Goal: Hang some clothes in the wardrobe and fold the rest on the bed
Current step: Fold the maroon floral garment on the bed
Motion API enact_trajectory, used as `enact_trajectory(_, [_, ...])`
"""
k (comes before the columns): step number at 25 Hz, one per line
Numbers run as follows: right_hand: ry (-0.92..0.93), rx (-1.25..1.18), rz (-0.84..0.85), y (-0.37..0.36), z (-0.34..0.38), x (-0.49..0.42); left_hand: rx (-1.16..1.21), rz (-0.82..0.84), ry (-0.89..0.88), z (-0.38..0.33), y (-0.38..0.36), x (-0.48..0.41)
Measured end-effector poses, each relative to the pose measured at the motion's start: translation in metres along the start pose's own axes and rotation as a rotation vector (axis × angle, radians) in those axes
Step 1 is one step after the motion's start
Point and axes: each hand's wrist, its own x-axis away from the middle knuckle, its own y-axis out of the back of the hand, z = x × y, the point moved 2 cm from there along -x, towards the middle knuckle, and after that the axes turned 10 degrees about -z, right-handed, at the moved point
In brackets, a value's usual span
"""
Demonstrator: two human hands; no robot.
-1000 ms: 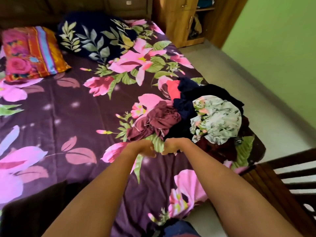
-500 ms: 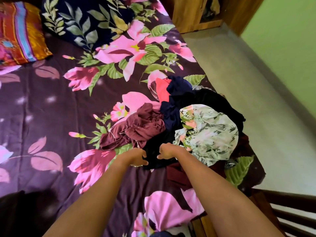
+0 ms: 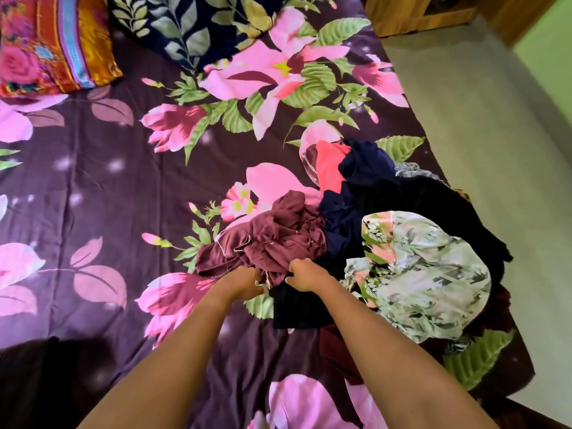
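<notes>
The maroon garment (image 3: 278, 239) lies crumpled on the floral bedsheet (image 3: 123, 187). At its near edge, the left hand (image 3: 244, 281) and right hand (image 3: 305, 274) sit side by side, fingers curled into its cloth. A pale leaf-print garment (image 3: 427, 274) lies just right of it, and navy clothing (image 3: 362, 168) lies beyond it.

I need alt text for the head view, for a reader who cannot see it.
A person's left hand and right hand appear to grip the near edge of a maroon garment in a clothes pile on a purple bedsheet with pink flowers. An orange pillow and a dark blue pillow lie at the far end.
</notes>
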Motion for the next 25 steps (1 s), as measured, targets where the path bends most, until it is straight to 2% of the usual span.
enact_trajectory(6, [-0.019, -0.001, -0.163, -0.005, 0.02, -0.026, 0.071, -0.053, 0.091, 0.031, -0.007, -0.021])
enact_trajectory(10, [-0.098, 0.032, -0.26, -0.012, 0.023, -0.043, 0.271, -0.181, 0.231, 0.048, -0.011, -0.038])
enact_trajectory(13, [-0.145, 0.06, -0.259, -0.022, 0.022, -0.054, 0.411, -0.206, 0.287, 0.053, -0.014, -0.049])
enact_trajectory(18, [-0.09, 0.192, -0.4, -0.036, 0.017, -0.062, 0.547, -0.231, 0.367, 0.057, -0.017, -0.059])
enact_trajectory(20, [-0.049, 0.067, -0.463, -0.04, 0.013, -0.059, 0.595, -0.249, 0.4, 0.056, -0.016, -0.061])
enact_trajectory(23, [-0.097, -0.259, -0.6, -0.035, 0.008, -0.043, 0.754, -0.287, 0.442, 0.049, -0.013, -0.056])
enact_trajectory(25, [-0.059, -0.397, -0.696, -0.023, 0.012, -0.031, 0.821, -0.348, 0.327, 0.036, -0.001, -0.048])
